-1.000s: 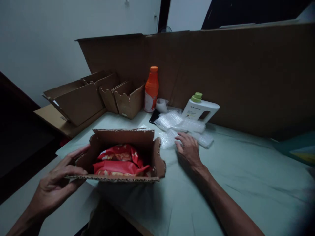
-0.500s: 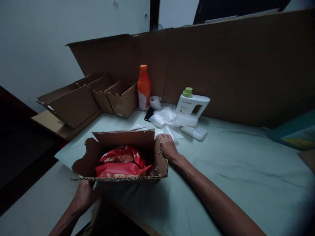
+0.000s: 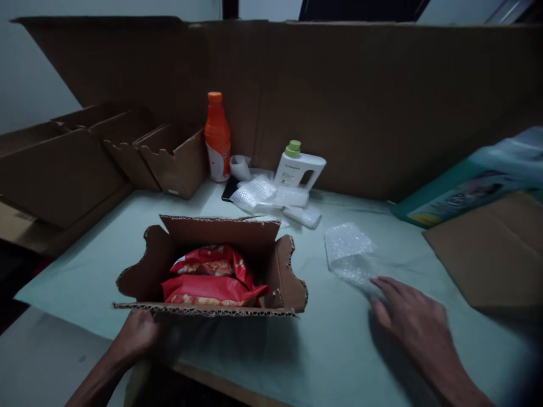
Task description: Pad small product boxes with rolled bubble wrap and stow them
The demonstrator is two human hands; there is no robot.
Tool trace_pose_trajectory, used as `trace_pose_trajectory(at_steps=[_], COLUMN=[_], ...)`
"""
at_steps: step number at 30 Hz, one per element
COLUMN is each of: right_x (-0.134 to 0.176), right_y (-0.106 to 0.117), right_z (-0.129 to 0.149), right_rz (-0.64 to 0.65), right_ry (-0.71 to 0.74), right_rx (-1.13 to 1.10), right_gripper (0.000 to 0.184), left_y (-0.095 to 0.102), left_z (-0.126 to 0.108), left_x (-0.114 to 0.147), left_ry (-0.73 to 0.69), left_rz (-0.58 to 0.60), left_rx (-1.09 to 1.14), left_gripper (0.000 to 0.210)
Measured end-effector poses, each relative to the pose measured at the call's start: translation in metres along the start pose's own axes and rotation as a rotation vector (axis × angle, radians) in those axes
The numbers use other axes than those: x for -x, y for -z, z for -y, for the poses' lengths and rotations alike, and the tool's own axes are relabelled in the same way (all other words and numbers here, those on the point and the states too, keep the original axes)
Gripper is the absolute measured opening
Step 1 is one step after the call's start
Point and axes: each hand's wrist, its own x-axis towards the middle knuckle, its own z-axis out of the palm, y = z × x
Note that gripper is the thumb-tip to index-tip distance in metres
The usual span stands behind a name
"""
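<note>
An open cardboard box (image 3: 280,265) with torn, wavy edges sits at the table's near edge, red snack packets (image 3: 207,288) lying inside. At its near left corner my left hand (image 3: 138,330) is closed on the front wall, some fingers hidden behind the cardboard. Off to the right of the box, my right hand (image 3: 409,311) pinches the near end of a clear sheet of bubble wrap (image 3: 348,249) between thumb and fingers. More bubble wrap pieces (image 3: 271,195) are heaped farther back.
A white jug with a green cap (image 3: 297,167) and an orange bottle (image 3: 217,141) stand against a cardboard panel (image 3: 339,102). Small cartons (image 3: 178,164) line the back left. On the right, a green container (image 3: 466,181) leans behind a brown cardboard piece (image 3: 492,254).
My right hand has left the box's right side and moved right, now with a bubble wrap sheet in it. The view has turned right. My left hand stays on the box.
</note>
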Motion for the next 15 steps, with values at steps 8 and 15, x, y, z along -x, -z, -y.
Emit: trace_pose_trajectory(at_steps=[8,15], right_x=[-0.022,-0.054], right_y=[0.02,0.005], right_z=[0.135,0.127], right_rz=[0.305,0.206], right_ry=[0.133,-0.161], right_rx=[-0.85,-0.877], right_gripper=[0.072,0.042], left_y=[-0.032,-0.064], left_z=[-0.036,-0.064], left_x=[-0.04,-0.102], left_ry=[-0.034,-0.142], left_rz=[-0.076,0.009], left_rx=[0.14,0.376], left_gripper=[0.038,0.051])
